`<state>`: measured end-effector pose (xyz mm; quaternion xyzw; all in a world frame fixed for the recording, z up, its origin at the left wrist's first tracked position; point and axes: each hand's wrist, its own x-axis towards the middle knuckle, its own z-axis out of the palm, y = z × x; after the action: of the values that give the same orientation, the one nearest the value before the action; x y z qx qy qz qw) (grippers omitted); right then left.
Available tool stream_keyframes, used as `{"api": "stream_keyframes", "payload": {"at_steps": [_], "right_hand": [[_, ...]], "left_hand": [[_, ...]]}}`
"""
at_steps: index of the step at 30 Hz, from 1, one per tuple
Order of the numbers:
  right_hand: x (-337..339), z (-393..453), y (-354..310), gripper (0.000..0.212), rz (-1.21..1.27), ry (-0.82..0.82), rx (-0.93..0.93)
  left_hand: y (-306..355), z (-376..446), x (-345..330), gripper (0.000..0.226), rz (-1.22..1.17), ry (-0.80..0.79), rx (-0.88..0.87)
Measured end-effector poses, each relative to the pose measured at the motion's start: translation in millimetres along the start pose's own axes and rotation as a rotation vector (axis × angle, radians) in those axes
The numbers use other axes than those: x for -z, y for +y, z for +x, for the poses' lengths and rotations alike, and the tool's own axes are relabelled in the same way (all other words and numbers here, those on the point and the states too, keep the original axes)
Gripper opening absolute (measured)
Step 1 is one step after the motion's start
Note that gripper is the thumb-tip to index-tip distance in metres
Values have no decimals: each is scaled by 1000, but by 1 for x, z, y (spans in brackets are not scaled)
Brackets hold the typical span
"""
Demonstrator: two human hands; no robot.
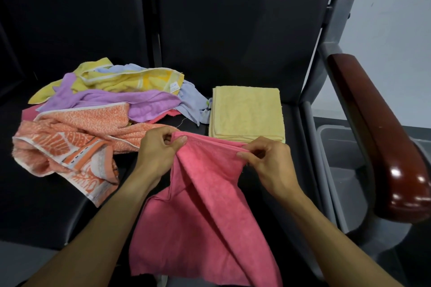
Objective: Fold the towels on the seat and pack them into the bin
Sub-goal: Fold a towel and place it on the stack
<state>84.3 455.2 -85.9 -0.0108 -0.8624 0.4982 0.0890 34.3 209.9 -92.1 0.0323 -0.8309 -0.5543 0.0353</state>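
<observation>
**Pink towel held at its top edge above the seat**

You are holding the pink towel (205,212) up by its upper edge, over the front of the black seat (233,53). Your left hand (158,149) is pinching one end of that edge between thumb and curled fingers; your right hand (268,161) is pinching the other end in the same way. The edge is running between the two hands with a slight sag, and the rest of the cloth is hanging down toward you in long loose folds, its lower corners spreading past the seat's front lip.

Just behind your right hand, a folded pale yellow towel (247,114) is lying flat and square on the seat. To the left, an unfolded heap is sitting on the seat: an orange patterned towel (70,144) at the front, a lilac towel (140,102) across the middle, a yellow towel (130,79) at the back, and a light blue towel (191,102) trailing toward the folded one.

On the right, beyond the glossy brown armrest (382,147), the grey bin (338,147) is standing on the floor beside the seat, partly hidden by the armrest.
</observation>
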Motion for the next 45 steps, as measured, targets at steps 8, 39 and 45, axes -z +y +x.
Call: {"api": "stream_keyframes", "payload": {"at_steps": [8,39,45], "right_hand": [[0,1,2,21,141,31,-45],[74,-33,-82,18,57,196,57],[128,-40,-184,19,-98,284,295]], "left_hand": [[0,1,-1,16,-137,9,33],[107,-60,27,7,113,64,-213],[211,-71,64,6,123,217,-413]]}}
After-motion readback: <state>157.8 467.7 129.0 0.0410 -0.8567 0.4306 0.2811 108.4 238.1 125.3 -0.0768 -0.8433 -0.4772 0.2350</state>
